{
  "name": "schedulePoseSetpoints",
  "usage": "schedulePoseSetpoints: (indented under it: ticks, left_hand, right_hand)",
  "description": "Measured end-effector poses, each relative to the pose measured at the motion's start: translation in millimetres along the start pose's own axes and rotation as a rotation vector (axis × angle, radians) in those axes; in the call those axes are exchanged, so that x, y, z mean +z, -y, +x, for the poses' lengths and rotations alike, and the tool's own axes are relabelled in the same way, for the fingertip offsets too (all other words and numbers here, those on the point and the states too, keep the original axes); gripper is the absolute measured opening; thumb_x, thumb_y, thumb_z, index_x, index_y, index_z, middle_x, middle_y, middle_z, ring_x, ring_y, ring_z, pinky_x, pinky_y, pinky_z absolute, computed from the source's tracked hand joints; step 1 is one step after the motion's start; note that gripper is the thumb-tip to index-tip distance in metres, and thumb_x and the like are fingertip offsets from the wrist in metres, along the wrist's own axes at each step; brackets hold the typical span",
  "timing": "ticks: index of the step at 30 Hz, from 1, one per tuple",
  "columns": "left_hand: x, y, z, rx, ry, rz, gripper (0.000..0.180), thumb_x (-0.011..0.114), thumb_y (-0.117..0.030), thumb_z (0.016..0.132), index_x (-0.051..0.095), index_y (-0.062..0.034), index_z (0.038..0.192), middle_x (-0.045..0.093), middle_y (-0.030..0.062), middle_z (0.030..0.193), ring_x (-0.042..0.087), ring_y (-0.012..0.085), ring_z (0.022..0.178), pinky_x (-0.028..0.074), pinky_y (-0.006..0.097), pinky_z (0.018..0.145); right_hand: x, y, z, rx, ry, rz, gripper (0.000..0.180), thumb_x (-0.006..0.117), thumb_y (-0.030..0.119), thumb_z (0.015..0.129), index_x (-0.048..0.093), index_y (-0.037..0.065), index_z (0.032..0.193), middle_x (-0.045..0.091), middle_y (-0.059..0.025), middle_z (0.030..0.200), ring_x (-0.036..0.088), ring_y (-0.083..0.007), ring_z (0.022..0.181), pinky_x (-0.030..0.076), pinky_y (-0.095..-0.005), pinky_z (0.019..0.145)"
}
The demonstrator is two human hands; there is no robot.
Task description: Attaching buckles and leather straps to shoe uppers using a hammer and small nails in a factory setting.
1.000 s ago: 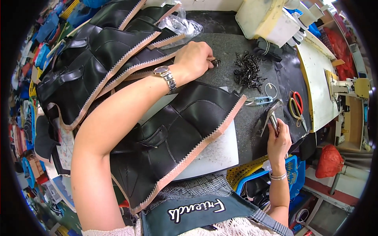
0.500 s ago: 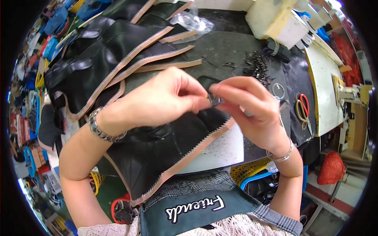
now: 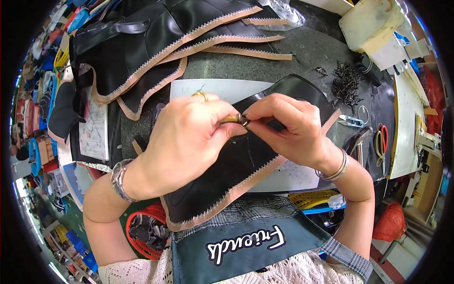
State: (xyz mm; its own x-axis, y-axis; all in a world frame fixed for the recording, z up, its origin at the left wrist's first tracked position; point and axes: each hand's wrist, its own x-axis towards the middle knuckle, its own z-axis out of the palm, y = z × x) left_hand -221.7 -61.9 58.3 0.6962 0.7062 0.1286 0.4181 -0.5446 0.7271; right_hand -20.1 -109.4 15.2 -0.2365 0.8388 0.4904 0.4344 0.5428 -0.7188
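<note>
My left hand is closed, its thumb and forefinger pinching a short brass-coloured, rod-like piece. My right hand meets it fingertip to fingertip, pinched on a small dark metal piece that touches the rod's end. Its exact kind is too small to make out. Below both hands lies a black leather piece with a zigzag-stitched tan edge, reaching over the table's front edge to my apron. A white board shows partly under the leather.
More black leather pieces with tan edges are stacked at the far left. A heap of small dark pieces lies at the right, near blue-handled snips, pliers and red-handled scissors. A red basket stands below the table.
My hands stay pinched together, and the brass-coloured piece now shows in the left one. The leather below lies flatter, and more of the white board shows. The view has shifted.
</note>
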Motion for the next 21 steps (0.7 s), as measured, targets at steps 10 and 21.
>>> schedulePoseSetpoints:
  ticks: [10,21]
  left_hand:
    - [38.8,18.0,-22.2,0.360,-0.083,0.393,0.027,0.073,0.005,0.065,0.067,-0.0012,0.090,0.051,0.0059,0.067,0.054,0.0224,0.053,0.044,0.032,0.047]
    - [13.9,26.1,-64.3,0.215,-0.081,0.733,0.039,0.078,-0.016,0.072,0.071,-0.0077,0.110,0.064,0.0039,0.096,0.063,0.0173,0.065,0.049,0.029,0.053]
  right_hand:
    - [-1.0,-1.4,-26.5,0.138,0.121,0.058,0.027,0.071,-0.002,0.075,0.064,-0.001,0.101,0.065,-0.0141,0.083,0.065,-0.0308,0.072,0.055,-0.0367,0.063]
    - [10.6,-8.2,-19.7,0.134,0.050,0.040,0.014,0.072,0.002,0.074,0.067,0.001,0.087,0.065,-0.0120,0.076,0.064,-0.0303,0.067,0.053,-0.0366,0.059]
